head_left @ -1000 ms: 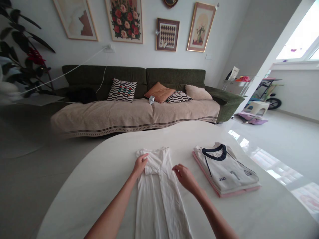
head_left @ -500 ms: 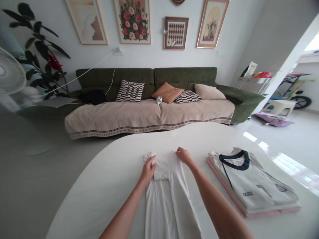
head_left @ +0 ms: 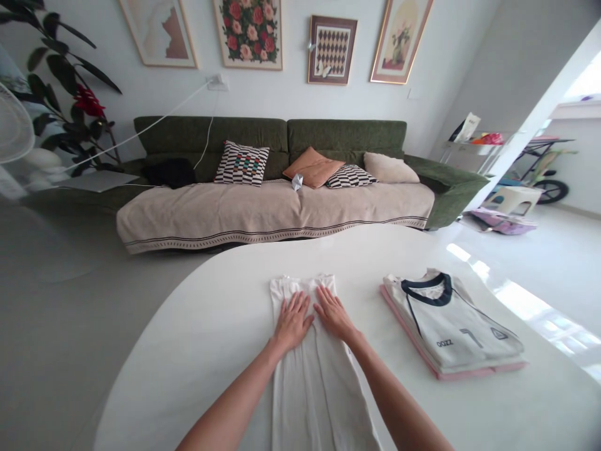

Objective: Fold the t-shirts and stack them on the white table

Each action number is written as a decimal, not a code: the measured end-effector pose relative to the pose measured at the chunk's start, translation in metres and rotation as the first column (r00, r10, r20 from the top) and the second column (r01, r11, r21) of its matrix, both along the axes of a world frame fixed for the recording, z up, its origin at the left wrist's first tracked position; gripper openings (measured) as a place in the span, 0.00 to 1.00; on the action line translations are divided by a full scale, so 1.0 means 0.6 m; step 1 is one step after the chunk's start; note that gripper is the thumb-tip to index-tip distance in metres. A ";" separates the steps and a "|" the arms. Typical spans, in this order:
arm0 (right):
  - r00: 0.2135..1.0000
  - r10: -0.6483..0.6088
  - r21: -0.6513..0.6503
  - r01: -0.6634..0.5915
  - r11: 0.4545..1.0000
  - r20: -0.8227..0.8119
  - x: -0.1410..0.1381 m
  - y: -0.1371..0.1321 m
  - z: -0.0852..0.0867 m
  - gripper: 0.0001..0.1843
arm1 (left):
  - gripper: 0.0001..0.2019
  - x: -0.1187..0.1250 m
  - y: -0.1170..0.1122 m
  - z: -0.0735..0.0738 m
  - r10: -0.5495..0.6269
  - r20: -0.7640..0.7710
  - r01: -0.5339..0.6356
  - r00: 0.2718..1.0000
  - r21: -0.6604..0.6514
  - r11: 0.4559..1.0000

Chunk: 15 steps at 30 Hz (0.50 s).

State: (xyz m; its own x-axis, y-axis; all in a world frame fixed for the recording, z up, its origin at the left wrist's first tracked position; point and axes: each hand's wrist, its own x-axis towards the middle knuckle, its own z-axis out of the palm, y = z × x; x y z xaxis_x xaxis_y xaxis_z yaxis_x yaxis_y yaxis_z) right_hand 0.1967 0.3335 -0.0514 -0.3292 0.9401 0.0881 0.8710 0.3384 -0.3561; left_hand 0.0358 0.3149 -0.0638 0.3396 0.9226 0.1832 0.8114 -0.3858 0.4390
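Note:
A long white garment (head_left: 307, 388) lies lengthwise on the white table (head_left: 188, 357), its near end running out of the bottom of the view. My left hand (head_left: 292, 321) rests flat on its upper part, fingers spread and pointing away from me. Beside it, my right hand (head_left: 333, 313) also lies flat on the cloth near the right edge, with fingers stretched out. Neither hand grips the fabric. The garment's exact kind cannot be made out. To the right sits a stack of folded clothes, with a white jersey (head_left: 451, 332) on top and pink cloth (head_left: 483, 376) beneath it.
Beyond the table's rounded far edge stands a green sofa (head_left: 347, 134) with a beige cover (head_left: 225, 216) and several cushions. A fan (head_left: 14, 125) and a dark-leaved plant (head_left: 61, 75) are at the left. A white stool (head_left: 516, 197) stands at the far right.
Both hands have let go of the garment's far end and moved closer together, now lying flat on it. The raised far end now lies down on the table. The view has shifted slightly.

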 end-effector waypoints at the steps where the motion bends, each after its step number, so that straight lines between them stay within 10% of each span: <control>1: 0.999 -0.045 0.014 0.045 0.999 -0.025 0.007 -0.010 0.014 0.28 | 0.25 -0.001 -0.005 0.002 -0.009 -0.018 0.009 1.000 -0.022 1.000; 6: 0.990 -0.066 0.074 0.075 0.994 -0.121 0.027 -0.156 0.075 0.15 | 0.26 -0.006 -0.059 0.028 0.080 0.026 -0.079 0.996 -0.046 0.996; 10: 0.996 -0.081 -0.081 0.083 0.993 0.024 0.003 -0.299 0.049 0.05 | 0.25 0.017 -0.177 0.033 0.178 0.067 -0.172 0.982 -0.094 0.981; 15: 0.963 -0.233 -0.104 0.248 0.963 0.138 -0.017 -0.346 0.021 0.06 | 0.28 0.030 -0.339 0.021 -0.019 0.005 0.019 1.000 -0.170 0.985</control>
State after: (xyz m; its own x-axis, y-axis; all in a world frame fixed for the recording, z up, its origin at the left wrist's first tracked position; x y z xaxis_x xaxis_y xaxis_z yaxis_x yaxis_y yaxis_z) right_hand 0.1868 0.1260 -0.0387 -0.0931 0.9940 -0.0567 0.9612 0.0749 -0.2655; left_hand 0.0539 0.1117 -0.0509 0.3572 0.9337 0.0257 0.8031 -0.3210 0.5020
